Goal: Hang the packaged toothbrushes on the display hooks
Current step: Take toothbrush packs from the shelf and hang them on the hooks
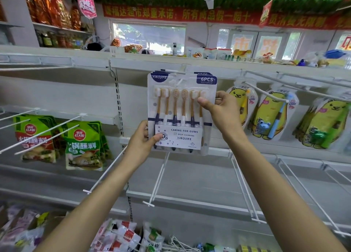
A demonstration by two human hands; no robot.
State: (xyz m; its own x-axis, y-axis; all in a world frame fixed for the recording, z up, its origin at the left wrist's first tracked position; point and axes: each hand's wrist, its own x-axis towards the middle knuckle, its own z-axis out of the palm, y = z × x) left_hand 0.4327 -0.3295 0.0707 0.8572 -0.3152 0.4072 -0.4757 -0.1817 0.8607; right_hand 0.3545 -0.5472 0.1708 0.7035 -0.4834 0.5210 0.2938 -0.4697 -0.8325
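Observation:
A clear blister pack of six orange-handled toothbrushes [180, 111], labelled YIKOJIFE 6PCS, is held flat against the white shelf back. My left hand [141, 141] pinches its lower left corner. My right hand [218, 107] grips its right edge, thumb on the front. The pack's top sits at a white display hook [171, 71], whose rod runs through the hole area; more identical packs show just behind it on the same hook.
Yellow bear-shaped children's toothbrush packs [271, 115] hang on hooks to the right. Green sauce pouches [83, 143] hang at the left. Bare white hooks [157, 179] jut out below the pack. Loose packets [121, 236] lie at the bottom.

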